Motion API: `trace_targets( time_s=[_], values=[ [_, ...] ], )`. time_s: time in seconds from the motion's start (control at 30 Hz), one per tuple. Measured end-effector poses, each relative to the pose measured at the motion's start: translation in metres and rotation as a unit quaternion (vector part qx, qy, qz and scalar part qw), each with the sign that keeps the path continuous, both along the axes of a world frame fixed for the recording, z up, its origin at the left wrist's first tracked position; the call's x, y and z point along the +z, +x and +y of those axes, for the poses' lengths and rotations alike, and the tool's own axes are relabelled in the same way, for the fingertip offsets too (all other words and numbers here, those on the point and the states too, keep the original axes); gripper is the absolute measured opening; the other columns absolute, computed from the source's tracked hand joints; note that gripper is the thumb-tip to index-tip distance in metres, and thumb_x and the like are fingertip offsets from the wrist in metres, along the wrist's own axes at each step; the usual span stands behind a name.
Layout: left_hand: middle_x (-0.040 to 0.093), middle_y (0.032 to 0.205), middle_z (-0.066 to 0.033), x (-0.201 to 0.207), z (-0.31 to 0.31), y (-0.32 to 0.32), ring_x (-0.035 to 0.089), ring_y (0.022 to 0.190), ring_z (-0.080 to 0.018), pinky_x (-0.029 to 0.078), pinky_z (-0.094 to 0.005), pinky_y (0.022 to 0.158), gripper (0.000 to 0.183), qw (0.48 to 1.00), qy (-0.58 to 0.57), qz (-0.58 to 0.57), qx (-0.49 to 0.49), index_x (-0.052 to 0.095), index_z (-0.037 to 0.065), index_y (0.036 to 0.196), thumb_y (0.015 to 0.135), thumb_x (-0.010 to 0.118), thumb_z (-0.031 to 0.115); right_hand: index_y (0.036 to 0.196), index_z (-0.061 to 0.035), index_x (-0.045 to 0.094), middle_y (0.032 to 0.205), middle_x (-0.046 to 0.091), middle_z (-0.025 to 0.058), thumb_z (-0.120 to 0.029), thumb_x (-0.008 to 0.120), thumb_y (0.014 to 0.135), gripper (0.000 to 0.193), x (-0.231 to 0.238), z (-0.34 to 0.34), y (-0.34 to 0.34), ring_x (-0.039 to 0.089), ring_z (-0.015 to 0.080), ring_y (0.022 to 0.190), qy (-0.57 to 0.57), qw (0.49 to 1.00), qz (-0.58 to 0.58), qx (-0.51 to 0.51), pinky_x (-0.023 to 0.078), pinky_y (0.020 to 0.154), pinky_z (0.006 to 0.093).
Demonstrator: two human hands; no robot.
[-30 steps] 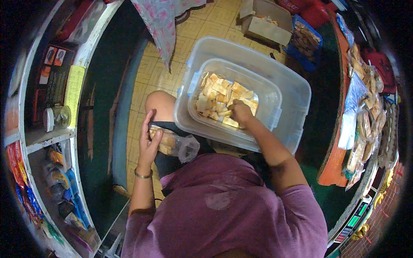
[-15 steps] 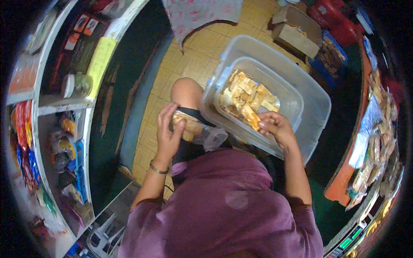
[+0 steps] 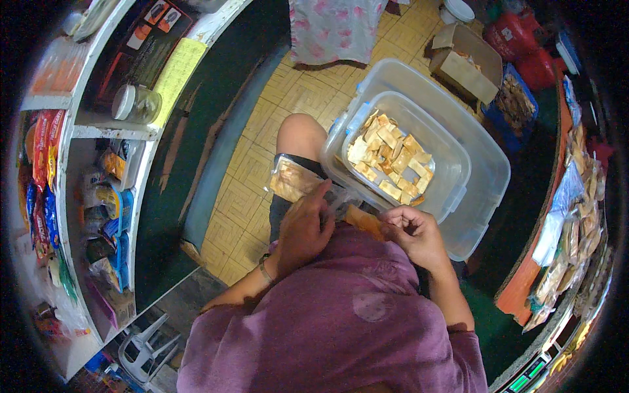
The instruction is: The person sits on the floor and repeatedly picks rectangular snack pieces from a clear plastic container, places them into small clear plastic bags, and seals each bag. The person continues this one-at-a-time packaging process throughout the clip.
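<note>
Left hand (image 3: 304,229): positioned over the person's lap, fingers curled and pointing far-left. The fingers rest on a clear plastic bag (image 3: 295,180) filled with pale square crackers. The bag lies across the thigh, just near of the bare knee (image 3: 300,134). The hand is partly closed, pressing or pinching the bag's near end; the exact grip is hidden under the fingers.

Right hand (image 3: 414,232): located right of the left hand, near the person's chest. Fingers are bent inward, with thumb and fingertips pinched together on an orange-brown cracker piece (image 3: 364,221). The piece extends left from the fingers toward the open end of the bag, between the two hands.

Cracker supply: an inner clear tub (image 3: 452,171) holds a loose pile of crackers (image 3: 390,164). The tub sits inside a larger clear bin (image 3: 488,171) on the floor, just far-right of the hands and touching the person's leg area.

Surroundings: yellow tiled floor (image 3: 252,177) to the left of the knee; white shelves (image 3: 141,154) with packaged snacks on the far left; a cardboard box (image 3: 468,62) far right; bagged goods (image 3: 570,242) along the right counter.
</note>
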State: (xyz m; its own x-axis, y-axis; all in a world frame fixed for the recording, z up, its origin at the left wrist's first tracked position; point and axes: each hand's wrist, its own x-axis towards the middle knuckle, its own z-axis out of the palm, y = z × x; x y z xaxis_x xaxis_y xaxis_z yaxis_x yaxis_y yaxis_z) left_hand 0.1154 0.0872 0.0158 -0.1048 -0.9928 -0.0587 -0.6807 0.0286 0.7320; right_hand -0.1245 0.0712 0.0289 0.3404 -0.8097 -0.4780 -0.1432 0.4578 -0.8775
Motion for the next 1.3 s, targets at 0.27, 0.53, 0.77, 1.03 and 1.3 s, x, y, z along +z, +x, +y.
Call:
trace_targets(
  time_s=[0.27, 0.53, 0.77, 1.03, 1.3],
  values=[
    [0.06, 0.088, -0.0129, 0.009, 0.005, -0.004, 0.062, 0.076, -0.0279, 0.051, -0.0386, 0.072, 0.064, 0.999, 0.021, 0.05, 0.008, 0.037, 0.005, 0.14, 0.082, 0.064, 0.006, 0.101, 0.0004, 0.065, 0.091, 0.069, 0.0054, 0.002, 0.064, 0.086, 0.015, 0.003, 0.0, 0.026, 0.062, 0.0086, 0.081, -0.042, 0.999, 0.001, -0.029, 0.05, 0.073, 0.024],
    [0.058, 0.094, -0.0159, 0.008, 0.011, -0.003, 0.061, 0.082, -0.0287, 0.05, -0.0382, 0.075, 0.062, 0.994, -0.028, 0.102, -0.018, 0.037, 0.004, 0.138, 0.082, 0.063, 0.005, 0.096, 0.0001, 0.065, 0.084, 0.068, 0.0032, 0.001, 0.065, 0.086, 0.011, -0.014, -0.009, 0.049, 0.061, 0.008, 0.075, -0.052, 0.999, -0.003, 0.003, 0.049, 0.069, 0.023],
    [0.054, 0.118, -0.0216, 0.007, 0.012, -0.003, 0.057, 0.101, -0.0369, 0.047, -0.0429, 0.088, 0.053, 0.991, -0.051, 0.114, -0.051, 0.039, 0.0, 0.133, 0.084, 0.057, 0.005, 0.09, 0.0001, 0.066, 0.077, 0.065, 0.0013, -0.001, 0.066, 0.084, 0.006, -0.029, -0.01, 0.063, 0.058, 0.0062, 0.071, -0.138, 0.989, 0.044, 0.022, 0.047, 0.063, 0.022],
    [0.059, 0.105, -0.0212, 0.0, 0.015, -0.008, 0.058, 0.1, -0.0387, 0.047, -0.0456, 0.088, 0.048, 0.988, -0.043, 0.131, -0.074, 0.044, 0.002, 0.129, 0.082, 0.056, 0.006, 0.086, 0.0001, 0.067, 0.07, 0.06, -0.0014, 0.003, 0.062, 0.079, 0.01, -0.03, -0.016, 0.067, 0.052, 0.0048, 0.061, -0.112, 0.991, 0.061, 0.031, 0.042, 0.054, 0.0217],
    [0.058, 0.108, -0.0226, -0.006, 0.018, -0.01, 0.058, 0.102, -0.0391, 0.048, -0.0452, 0.089, 0.047, 0.98, -0.073, 0.179, -0.049, 0.046, 0.003, 0.126, 0.081, 0.057, 0.007, 0.093, 0.0032, 0.064, 0.075, 0.066, 0.0063, 0.005, 0.061, 0.084, 0.01, -0.03, -0.024, 0.071, 0.06, 0.0098, 0.06, 0.049, 0.99, -0.087, -0.103, 0.048, 0.053, 0.023]
  ],
)
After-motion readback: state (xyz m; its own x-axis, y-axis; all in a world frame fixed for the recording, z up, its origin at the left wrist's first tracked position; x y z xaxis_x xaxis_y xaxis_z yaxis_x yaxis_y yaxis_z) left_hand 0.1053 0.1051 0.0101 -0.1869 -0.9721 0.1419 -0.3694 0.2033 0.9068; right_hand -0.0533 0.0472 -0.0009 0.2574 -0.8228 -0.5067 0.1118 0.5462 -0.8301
